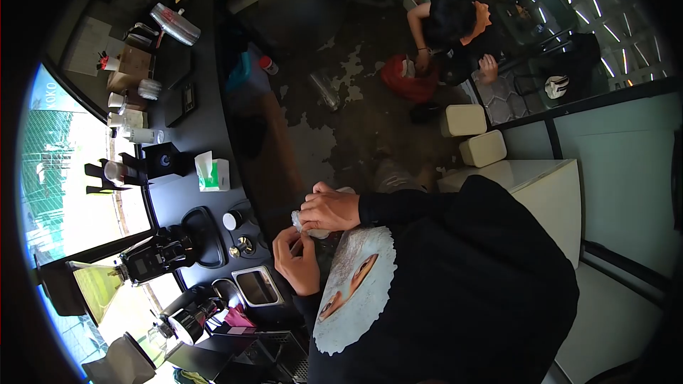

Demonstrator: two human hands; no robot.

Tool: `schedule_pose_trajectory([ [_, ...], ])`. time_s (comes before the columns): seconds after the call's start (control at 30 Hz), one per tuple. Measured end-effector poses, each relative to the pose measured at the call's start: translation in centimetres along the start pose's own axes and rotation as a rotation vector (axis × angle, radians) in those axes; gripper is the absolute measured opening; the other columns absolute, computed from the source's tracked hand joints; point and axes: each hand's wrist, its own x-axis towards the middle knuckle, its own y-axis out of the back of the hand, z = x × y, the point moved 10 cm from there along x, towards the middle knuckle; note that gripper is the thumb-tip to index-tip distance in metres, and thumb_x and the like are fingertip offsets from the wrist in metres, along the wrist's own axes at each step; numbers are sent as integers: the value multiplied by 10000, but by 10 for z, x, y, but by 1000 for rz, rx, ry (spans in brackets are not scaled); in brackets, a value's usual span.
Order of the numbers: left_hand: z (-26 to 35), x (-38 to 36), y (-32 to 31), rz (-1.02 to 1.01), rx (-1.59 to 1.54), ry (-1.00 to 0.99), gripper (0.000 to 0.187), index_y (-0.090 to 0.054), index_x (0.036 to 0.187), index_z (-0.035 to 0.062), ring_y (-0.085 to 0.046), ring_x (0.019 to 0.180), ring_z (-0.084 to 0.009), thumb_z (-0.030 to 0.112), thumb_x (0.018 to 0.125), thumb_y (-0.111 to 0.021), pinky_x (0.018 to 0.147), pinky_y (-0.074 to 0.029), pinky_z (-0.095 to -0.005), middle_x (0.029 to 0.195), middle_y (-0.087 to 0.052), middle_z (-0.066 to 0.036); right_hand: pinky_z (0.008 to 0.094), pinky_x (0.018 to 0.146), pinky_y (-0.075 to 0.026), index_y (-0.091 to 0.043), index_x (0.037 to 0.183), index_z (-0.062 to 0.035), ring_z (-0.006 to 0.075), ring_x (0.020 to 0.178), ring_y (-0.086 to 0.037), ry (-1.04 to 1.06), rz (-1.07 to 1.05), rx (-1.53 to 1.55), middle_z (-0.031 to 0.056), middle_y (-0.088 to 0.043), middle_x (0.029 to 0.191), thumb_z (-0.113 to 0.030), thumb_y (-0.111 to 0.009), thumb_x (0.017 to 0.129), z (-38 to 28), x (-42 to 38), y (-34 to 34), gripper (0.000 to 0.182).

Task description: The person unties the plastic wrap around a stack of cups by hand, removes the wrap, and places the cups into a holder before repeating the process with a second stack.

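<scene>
My right hand (330, 210) is closed around a crumpled clear plastic wrapping (297, 221), with something whitish showing below the fingers. Just beneath it, my left hand (297, 267) has its fingers bent together in a pinch by the wrapping's lower end. What the left fingertips hold is too small to make out. Both hands are in front of my black shirt, beside the dark counter's edge. On the counter near them are a round white-topped object (232, 220), a small metal piece (244, 245) and a steel basin (258, 286).
A tissue box (215, 176), a black grinder (153, 256) and a cardboard box (130, 67) stand along the counter by the window. Across the floor, another person (452, 21) bends over a red bag (409, 80). Two cream containers (464, 120) stand near a white cabinet (544, 178).
</scene>
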Motion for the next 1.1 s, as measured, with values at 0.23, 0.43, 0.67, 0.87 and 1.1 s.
schedule_pose_trajectory([
  [0.23,-8,-3,-11,-209,75,63,141,-746,993,-28,-698,685,-171,46,874,-744,655,-549,-291,862,-736,-135,419,936,-348,-679,935,-135,196,964,-623,59,-86,-45,12,-661,893,-356,-579,1006,4,-4,-14,253],
  [0.43,-67,-29,-34,-306,13,301,158,-756,925,-36,-552,583,-62,110,865,-750,549,-446,-257,622,-652,-55,433,927,-364,-686,889,-118,209,964,-635,132,-232,-93,22,-685,891,-343,-618,968,-2,-14,-36,249],
  [0.67,-137,-62,-63,-357,-397,560,153,-740,939,-46,-558,611,-47,89,918,-671,557,-435,-232,689,-680,-26,424,914,-355,-676,923,-137,189,1019,-589,122,-79,-178,21,-651,968,-337,-662,942,3,-25,-34,201],
  [0.87,-90,-30,-33,-112,-343,467,152,-712,968,-56,-607,669,-41,84,957,-654,595,-457,-197,721,-681,-16,455,1009,-389,-676,1028,-101,227,1094,-574,113,37,-114,46,-617,1103,-311,-754,878,-18,-16,7,270],
  [1.1,-55,-10,-15,9,-712,461,133,-706,991,-38,-627,733,-55,73,995,-633,657,-496,-207,841,-705,-31,403,853,-546,-681,1096,-42,300,1005,-652,51,169,143,96,-669,1086,-136,-767,849,-30,2,39,279],
])
